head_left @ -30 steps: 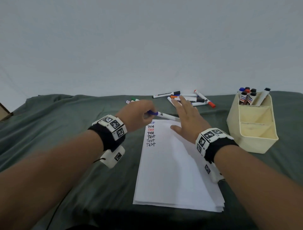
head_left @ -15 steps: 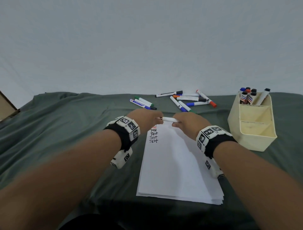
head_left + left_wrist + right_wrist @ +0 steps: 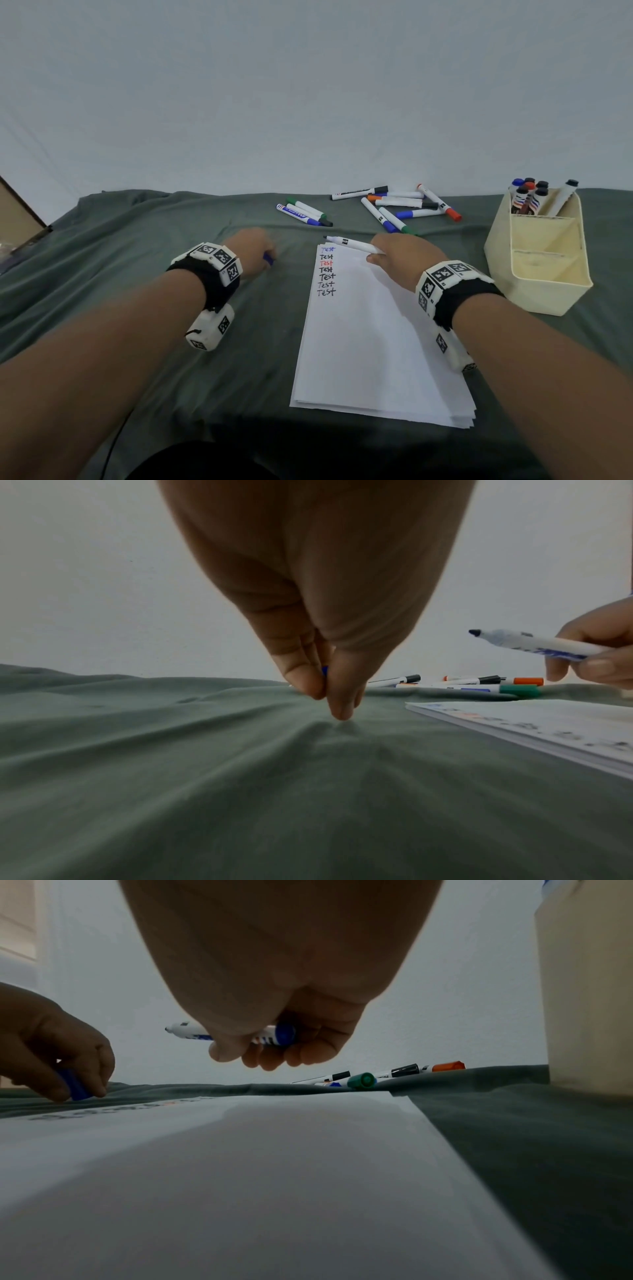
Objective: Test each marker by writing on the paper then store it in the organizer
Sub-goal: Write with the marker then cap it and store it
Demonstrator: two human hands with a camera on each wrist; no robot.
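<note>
— Right then, right hand (image 3: 404,257): wrapped round an uncapped marker (image 3: 352,244), gripping the back end, white barrel pointing toward the left of the frame, dark tip bare. Held off the paper (image 3: 370,342), just above the top edge of the stack at centre frame.

— Seen from the right wrist too? Blue end tucked in the palm, thumb and fingers curled under the barrel?

— Yes. And left hand (image 3: 253,250): down on the green cloth (image 3: 137,274), left of centre, pinching a small blue cap (image 3: 75,1084) between thumb and fingertips. Cap touching or nearly touching the cloth; cannot tell which. Mostly hidden by the fingers from the left wrist, only a sliver of blue showing.

— On the paper?

— Seven lines reading "Test" down the upper left corner of the sheet: top one blue, third one red, the rest black.

— Elsewhere?

— Cream organizer (image 3: 544,274) at the right edge of the frame, well apart from both hands. Several markers (image 3: 529,198) standing upright in its far compartment, caps up; nearer compartments showing bare walls. Loose markers (image 3: 404,207) lying in a heap on the cloth beyond the paper, upper centre right, caps black, orange, blue and green. Three more (image 3: 303,214) lying side by side a little to the left of that heap. Grey wall filling the upper half
</note>
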